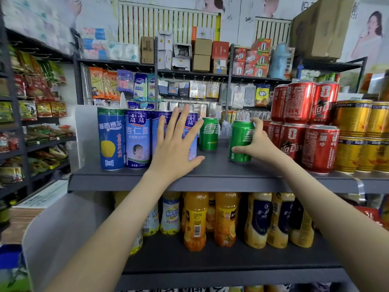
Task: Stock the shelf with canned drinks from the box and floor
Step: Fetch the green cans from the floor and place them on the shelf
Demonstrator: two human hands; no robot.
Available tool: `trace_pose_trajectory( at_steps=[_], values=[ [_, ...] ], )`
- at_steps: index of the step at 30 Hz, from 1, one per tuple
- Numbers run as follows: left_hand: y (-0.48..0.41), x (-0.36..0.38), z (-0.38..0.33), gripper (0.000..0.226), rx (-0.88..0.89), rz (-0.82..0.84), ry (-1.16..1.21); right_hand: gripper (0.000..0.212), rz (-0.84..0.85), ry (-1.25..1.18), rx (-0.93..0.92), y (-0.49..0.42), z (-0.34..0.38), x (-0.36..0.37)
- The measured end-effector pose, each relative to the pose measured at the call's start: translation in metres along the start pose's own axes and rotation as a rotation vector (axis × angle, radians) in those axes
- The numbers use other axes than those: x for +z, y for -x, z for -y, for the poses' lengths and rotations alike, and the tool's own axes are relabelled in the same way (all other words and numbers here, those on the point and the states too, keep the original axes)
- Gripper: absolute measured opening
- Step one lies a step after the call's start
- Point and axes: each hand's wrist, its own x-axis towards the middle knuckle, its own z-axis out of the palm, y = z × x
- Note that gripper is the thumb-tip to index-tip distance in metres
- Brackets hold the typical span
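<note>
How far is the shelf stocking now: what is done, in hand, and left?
Done: one green can stands at the back of the top shelf, beside the blue cans. In hand: the right hand grips a second green can near the red cans; the left hand lies open against the blue cans. Left: bare shelf around both; the box is not in view.

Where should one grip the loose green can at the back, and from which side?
Grip the rear green can round its cylindrical middle, coming from the front. It stands upright with open shelf before it; the tall blue cans and left hand block its left.
</note>
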Motion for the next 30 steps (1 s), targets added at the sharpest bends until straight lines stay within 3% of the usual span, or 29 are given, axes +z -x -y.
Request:
trace_pose_trajectory(
  at_steps=[10, 19, 22, 26, 30],
  values=[
    [0.000, -0.001, 0.000, 0.085, 0.003, -0.012, 0.000, 0.099, 0.144, -0.130, -0.133, -0.002, 0.030, 0.033],
    [0.001, -0.005, 0.001, 0.082, -0.001, 0.018, -0.002, 0.099, 0.082, -0.042, -0.097, -0.015, 0.020, 0.032],
    [0.001, -0.009, -0.006, 0.077, 0.026, 0.020, -0.088, 0.099, 0.020, 0.070, -0.078, -0.020, 0.008, 0.019],
    [-0.008, -0.015, -0.038, 0.067, 0.077, -0.004, -0.005, 0.097, -0.067, 0.535, -0.193, -0.034, -0.008, -0.003],
    [-0.024, -0.004, -0.066, 0.063, 0.138, 0.087, 0.113, 0.097, 0.052, 0.760, -0.292, -0.051, -0.019, -0.018]
  ],
)
